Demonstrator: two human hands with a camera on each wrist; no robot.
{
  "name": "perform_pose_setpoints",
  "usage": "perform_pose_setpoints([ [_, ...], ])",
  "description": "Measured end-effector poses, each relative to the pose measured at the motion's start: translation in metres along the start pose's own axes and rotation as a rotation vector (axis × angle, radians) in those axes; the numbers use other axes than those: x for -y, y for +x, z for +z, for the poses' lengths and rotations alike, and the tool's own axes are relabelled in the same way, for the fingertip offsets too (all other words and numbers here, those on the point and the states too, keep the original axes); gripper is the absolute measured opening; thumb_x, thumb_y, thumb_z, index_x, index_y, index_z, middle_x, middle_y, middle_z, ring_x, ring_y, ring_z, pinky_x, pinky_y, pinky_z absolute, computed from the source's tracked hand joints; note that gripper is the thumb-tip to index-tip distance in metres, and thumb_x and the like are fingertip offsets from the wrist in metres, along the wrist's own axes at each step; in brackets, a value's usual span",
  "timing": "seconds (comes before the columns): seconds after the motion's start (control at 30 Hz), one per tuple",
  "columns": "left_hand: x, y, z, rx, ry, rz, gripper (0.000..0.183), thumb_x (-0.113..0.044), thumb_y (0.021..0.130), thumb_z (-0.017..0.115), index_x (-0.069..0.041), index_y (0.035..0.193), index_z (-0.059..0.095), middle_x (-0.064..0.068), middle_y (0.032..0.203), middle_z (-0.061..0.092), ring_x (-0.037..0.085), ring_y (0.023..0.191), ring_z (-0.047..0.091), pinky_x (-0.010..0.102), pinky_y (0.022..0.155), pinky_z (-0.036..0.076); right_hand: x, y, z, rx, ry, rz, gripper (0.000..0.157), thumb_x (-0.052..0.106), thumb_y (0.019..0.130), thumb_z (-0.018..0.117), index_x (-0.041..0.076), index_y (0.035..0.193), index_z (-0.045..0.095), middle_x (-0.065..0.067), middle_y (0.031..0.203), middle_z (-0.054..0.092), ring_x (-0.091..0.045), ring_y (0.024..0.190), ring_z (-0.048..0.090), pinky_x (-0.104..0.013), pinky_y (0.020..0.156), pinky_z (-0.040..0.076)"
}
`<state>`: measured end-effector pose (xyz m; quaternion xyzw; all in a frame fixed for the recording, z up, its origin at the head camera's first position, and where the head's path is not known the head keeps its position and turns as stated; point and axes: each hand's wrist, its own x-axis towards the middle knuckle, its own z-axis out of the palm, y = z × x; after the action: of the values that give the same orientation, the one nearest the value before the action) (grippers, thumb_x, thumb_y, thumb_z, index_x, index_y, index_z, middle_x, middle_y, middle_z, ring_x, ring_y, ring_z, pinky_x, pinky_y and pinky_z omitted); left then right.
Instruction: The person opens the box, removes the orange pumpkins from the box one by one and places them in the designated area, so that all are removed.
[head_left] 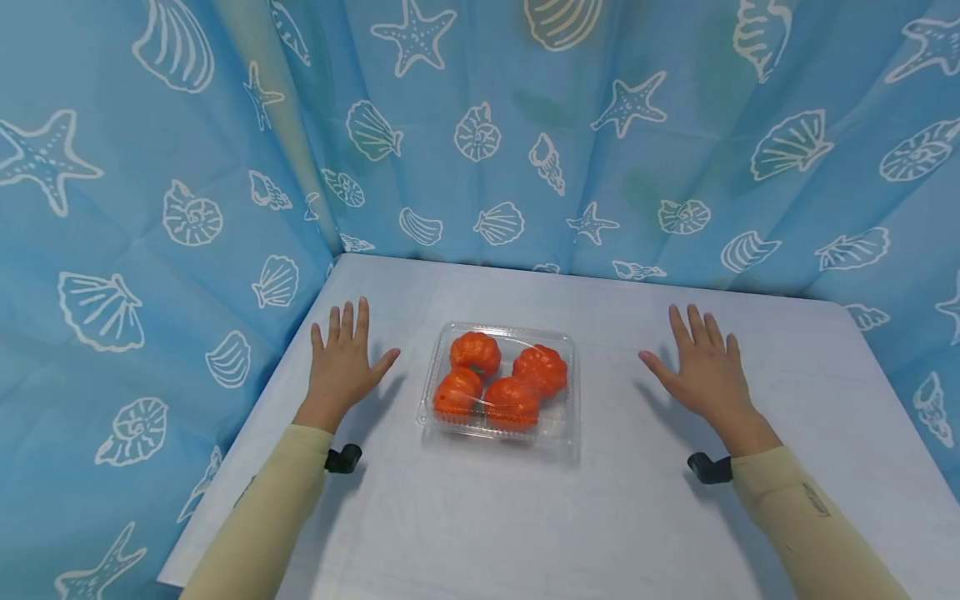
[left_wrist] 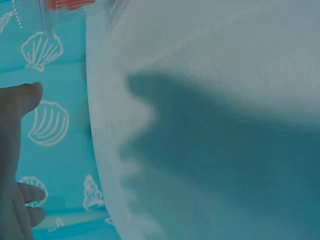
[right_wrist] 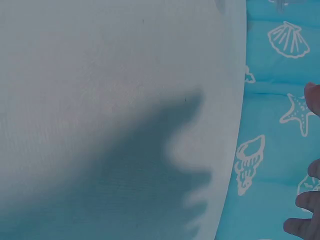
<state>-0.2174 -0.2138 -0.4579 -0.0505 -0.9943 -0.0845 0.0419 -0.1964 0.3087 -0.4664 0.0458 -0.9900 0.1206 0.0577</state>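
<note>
A clear plastic box (head_left: 557, 423) stands near the middle of the white table. Inside it lie several small orange pumpkins (head_left: 512, 403), ribbed and glossy. My left hand (head_left: 341, 367) is held to the left of the box, palm down, fingers straight and thumb spread toward it. To the right of the box, my right hand (head_left: 705, 371) mirrors that pose, thumb pointing inward. Both hands are apart from the box and hold nothing. In the left wrist view, the thumb (left_wrist: 22, 99) and some fingertips show at the left edge, with the box's corner at the top.
The white table (head_left: 480, 517) has its far edge against a blue curtain (head_left: 450, 192) printed with white shells and starfish. The curtain also runs along the left side. A small black device (head_left: 343, 459) sits on the left wrist and another black device (head_left: 708, 468) on the right.
</note>
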Motion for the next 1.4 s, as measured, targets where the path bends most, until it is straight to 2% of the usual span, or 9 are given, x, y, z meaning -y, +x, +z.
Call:
perform_pose_setpoints([
  [0.1, 0.000, -0.001, 0.001, -0.032, -0.024, 0.018, 0.096, -0.055, 0.098, 0.057, -0.006, 0.164, 0.008, 0.028, 0.162, 0.026, 0.045, 0.151, 0.019, 0.066, 0.121, 0.006, 0.002, -0.002, -0.001, -0.024, 0.011, -0.013, 0.093, 0.058, 0.098, 0.054, 0.002, 0.162, 0.016, -0.033, 0.161, 0.020, -0.055, 0.146, 0.020, -0.076, 0.113, 0.015],
  [0.23, -0.003, -0.005, 0.001, -0.081, -0.076, 0.056, 0.083, -0.046, 0.099, 0.061, -0.003, 0.161, 0.025, 0.028, 0.151, 0.043, 0.044, 0.142, 0.037, 0.064, 0.120, 0.020, 0.007, -0.008, -0.001, -0.046, 0.032, -0.028, 0.085, 0.051, 0.098, 0.060, -0.004, 0.156, 0.031, -0.036, 0.151, 0.036, -0.057, 0.136, 0.035, -0.074, 0.110, 0.026],
  [0.33, -0.007, -0.010, 0.000, -0.113, -0.124, 0.082, 0.071, -0.040, 0.099, 0.063, -0.002, 0.154, 0.040, 0.026, 0.144, 0.048, 0.042, 0.135, 0.044, 0.061, 0.118, 0.029, 0.012, -0.013, -0.003, -0.038, 0.053, -0.029, 0.078, 0.048, 0.098, 0.061, -0.005, 0.152, 0.038, -0.037, 0.145, 0.043, -0.057, 0.130, 0.042, -0.073, 0.107, 0.033],
  [0.47, -0.012, -0.016, 0.003, -0.130, -0.193, 0.076, 0.058, -0.036, 0.100, 0.063, -0.005, 0.147, 0.052, 0.023, 0.144, 0.050, 0.040, 0.133, 0.047, 0.057, 0.114, 0.037, 0.020, -0.018, -0.009, 0.012, 0.099, -0.015, 0.073, 0.048, 0.100, 0.059, -0.001, 0.152, 0.040, -0.035, 0.143, 0.046, -0.054, 0.128, 0.047, -0.071, 0.102, 0.040],
  [0.67, -0.018, -0.024, 0.007, -0.080, -0.283, 0.042, 0.059, -0.034, 0.100, 0.062, -0.007, 0.150, 0.048, 0.023, 0.148, 0.048, 0.041, 0.137, 0.045, 0.058, 0.112, 0.039, 0.035, -0.027, -0.023, 0.085, 0.182, -0.018, 0.070, 0.046, 0.100, 0.060, 0.002, 0.151, 0.042, -0.026, 0.135, 0.056, -0.046, 0.120, 0.056, -0.066, 0.095, 0.049],
  [0.83, -0.023, -0.029, 0.006, -0.049, -0.348, 0.056, 0.067, -0.031, 0.099, 0.064, -0.004, 0.155, 0.039, 0.021, 0.145, 0.052, 0.039, 0.139, 0.042, 0.057, 0.115, 0.037, 0.049, -0.034, -0.027, 0.104, 0.232, -0.032, 0.068, 0.041, 0.098, 0.066, 0.005, 0.151, 0.043, -0.024, 0.133, 0.057, -0.044, 0.118, 0.058, -0.063, 0.094, 0.052],
  [0.97, -0.028, -0.034, 0.005, 0.012, -0.398, 0.071, 0.064, -0.031, 0.099, 0.065, -0.006, 0.153, 0.043, 0.019, 0.148, 0.050, 0.038, 0.139, 0.043, 0.057, 0.113, 0.039, 0.059, -0.039, -0.027, 0.109, 0.297, -0.055, 0.067, 0.033, 0.096, 0.071, 0.007, 0.151, 0.044, -0.022, 0.133, 0.055, -0.041, 0.116, 0.059, -0.059, 0.092, 0.055],
  [1.13, -0.031, -0.039, 0.005, 0.091, -0.451, 0.122, 0.060, -0.028, 0.099, 0.065, -0.009, 0.152, 0.046, 0.017, 0.152, 0.046, 0.036, 0.140, 0.045, 0.057, 0.113, 0.039, 0.069, -0.045, -0.021, 0.140, 0.379, -0.099, 0.067, 0.030, 0.093, 0.075, 0.011, 0.151, 0.046, -0.019, 0.131, 0.056, -0.036, 0.111, 0.063, -0.055, 0.089, 0.058],
  [1.4, -0.035, -0.047, 0.004, 0.201, -0.549, 0.198, 0.063, -0.024, 0.098, 0.062, -0.008, 0.155, 0.040, 0.013, 0.149, 0.051, 0.035, 0.141, 0.044, 0.058, 0.114, 0.037, 0.082, -0.052, -0.009, 0.268, 0.546, -0.189, 0.068, 0.020, 0.089, 0.080, 0.018, 0.150, 0.049, -0.015, 0.132, 0.056, -0.028, 0.108, 0.065, -0.044, 0.089, 0.060],
])
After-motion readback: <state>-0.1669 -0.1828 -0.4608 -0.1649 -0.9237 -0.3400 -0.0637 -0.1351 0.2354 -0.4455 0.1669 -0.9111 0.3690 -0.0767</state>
